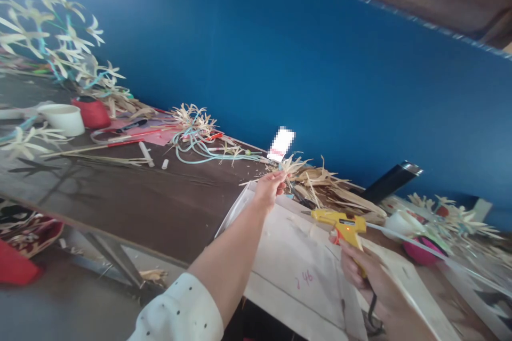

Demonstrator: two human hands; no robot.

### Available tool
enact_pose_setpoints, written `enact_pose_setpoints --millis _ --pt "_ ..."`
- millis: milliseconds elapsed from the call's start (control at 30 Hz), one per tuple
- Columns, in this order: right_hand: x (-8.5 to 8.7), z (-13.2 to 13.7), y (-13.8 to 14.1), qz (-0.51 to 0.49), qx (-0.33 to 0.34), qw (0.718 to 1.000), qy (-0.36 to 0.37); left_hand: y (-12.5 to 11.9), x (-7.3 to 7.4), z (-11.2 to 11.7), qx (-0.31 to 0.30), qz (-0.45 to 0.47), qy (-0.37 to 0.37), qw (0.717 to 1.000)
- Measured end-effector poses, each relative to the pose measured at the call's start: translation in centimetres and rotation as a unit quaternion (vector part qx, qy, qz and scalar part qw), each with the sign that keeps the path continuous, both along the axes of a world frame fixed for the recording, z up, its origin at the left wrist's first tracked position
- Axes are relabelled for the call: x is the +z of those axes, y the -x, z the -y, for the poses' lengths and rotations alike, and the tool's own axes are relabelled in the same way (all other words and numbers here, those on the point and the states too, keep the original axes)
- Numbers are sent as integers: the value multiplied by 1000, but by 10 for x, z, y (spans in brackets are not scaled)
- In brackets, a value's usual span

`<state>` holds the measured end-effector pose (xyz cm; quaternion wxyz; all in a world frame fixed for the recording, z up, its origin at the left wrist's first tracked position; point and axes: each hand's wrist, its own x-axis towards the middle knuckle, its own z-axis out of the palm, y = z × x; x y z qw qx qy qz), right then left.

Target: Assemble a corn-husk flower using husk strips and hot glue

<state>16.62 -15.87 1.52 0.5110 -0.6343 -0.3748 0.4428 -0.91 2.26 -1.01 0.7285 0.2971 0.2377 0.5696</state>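
My left hand (272,186) reaches out to the middle of the table, fingers pinched together on a pale dried-husk flower (294,167) with narrow pointed petals. What lies inside the pinch is partly hidden by the fingers. At the lower right my right hand (356,266) is wrapped around the handle of a yellow glue gun (340,221). Its nozzle points left, toward the husk pieces, and a small orange light glows on its side. A long whitish glue stick (420,250) runs out of its back. Beneath both hands lies a white paper sheet (292,256) with red handwriting.
Dried husks (332,186) lie heaped beside a black bottle (392,181) along the blue partition (240,53). To the left are pale blue stems (192,154), a white cup (64,120), a red round object (92,112) and tall husk flowers (68,32). A pink object (424,249) sits at right.
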Motion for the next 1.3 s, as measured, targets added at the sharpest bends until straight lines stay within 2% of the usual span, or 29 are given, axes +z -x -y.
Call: enact_pose_setpoints --millis 100,167,500,600,767,900,1033,1167,1300 --pt "-9 5 -3 -51 13 998 25 -1 -2 0 2 0 0 1000" --pt "-9 6 -2 -51 -1 998 32 -2 -3 0 5 0 2 1000" --pt "-8 7 -13 54 -110 991 58 -1 -5 1 7 -24 -3 1000" --pt "-5 10 -14 88 -131 987 36 -2 -6 0 11 -37 -7 999" --pt "-2 12 -13 83 -136 986 -55 -3 -6 -1 7 -62 -3 998" --pt "1 13 -16 133 -137 980 -54 -3 -4 1 12 -84 -3 996" --pt "9 16 -20 126 -132 980 -80 -3 -3 3 6 -95 -4 995" --pt "13 17 -18 145 -126 979 -66 -4 -3 3 1 -91 -11 996" --pt "14 15 -14 200 -137 970 -2 -5 -4 4 2 -107 -21 994"
